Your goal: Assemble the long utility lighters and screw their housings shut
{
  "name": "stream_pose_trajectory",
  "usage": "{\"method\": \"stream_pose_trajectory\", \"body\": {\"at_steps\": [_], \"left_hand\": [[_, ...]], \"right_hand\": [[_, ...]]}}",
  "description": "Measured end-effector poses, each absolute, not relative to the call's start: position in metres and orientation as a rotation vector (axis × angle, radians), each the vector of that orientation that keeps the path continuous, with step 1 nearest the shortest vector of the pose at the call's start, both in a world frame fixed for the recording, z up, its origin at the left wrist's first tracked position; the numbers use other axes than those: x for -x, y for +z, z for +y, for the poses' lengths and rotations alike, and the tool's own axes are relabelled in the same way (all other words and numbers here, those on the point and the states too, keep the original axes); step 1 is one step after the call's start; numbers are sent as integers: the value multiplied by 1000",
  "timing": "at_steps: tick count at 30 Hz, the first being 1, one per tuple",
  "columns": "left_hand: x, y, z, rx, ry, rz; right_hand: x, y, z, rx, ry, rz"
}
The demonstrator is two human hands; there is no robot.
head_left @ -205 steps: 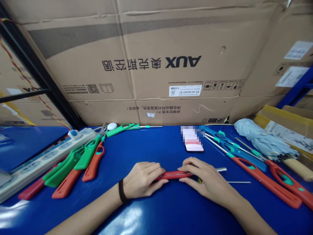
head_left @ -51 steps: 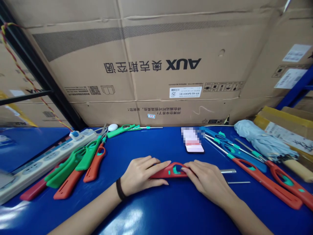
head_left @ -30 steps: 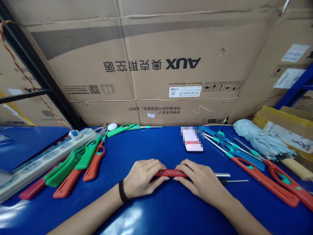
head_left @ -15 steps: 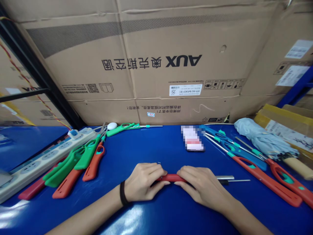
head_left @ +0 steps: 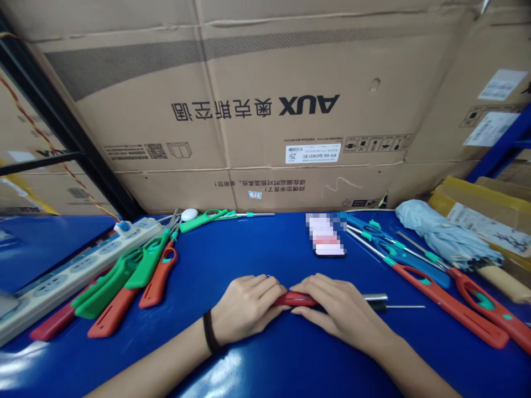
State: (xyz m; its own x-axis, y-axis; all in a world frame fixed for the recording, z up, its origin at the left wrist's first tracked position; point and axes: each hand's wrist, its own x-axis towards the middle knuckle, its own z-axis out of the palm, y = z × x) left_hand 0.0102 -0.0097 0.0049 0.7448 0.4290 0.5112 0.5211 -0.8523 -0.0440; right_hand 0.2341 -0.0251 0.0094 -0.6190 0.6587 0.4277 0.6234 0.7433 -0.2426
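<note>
So both hands were on the same red lighter (head_left: 295,299), just above or on the blue table (head_left: 232,249), couldn't tell which. The left hand (head_left: 246,309), with a dark band (head_left: 211,331) on its wrist, was gripping one end, fingers curled over it. The right hand (head_left: 338,304) had the other end pinched between thumb and fingers, so only a short red stretch showed in the gap. A metal tube (head_left: 376,297) poked out past the right hand, roughly in line with the lighter, and a thin rod (head_left: 405,307) with a black handle sat just below it, part hidden by the hand. Phone (head_left: 329,250) lay farther back, screen up. Off to the left, a bunch of green and orange lighters were piled beside a power strip (head_left: 78,265); more orange and blue ones lay on the right near a folded umbrella (head_left: 448,232).
</note>
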Motion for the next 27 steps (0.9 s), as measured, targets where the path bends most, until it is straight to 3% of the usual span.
{"method": "stream_pose_trajectory", "body": {"at_steps": [18,27], "left_hand": [[-5,6,-4,2620,-858,-998],[-3,2,-5,2728,-793,-1009]], "right_hand": [[-252,15,-17,1114,-15,-2288],[-235,3,-17,1017,-303,-2361]]}}
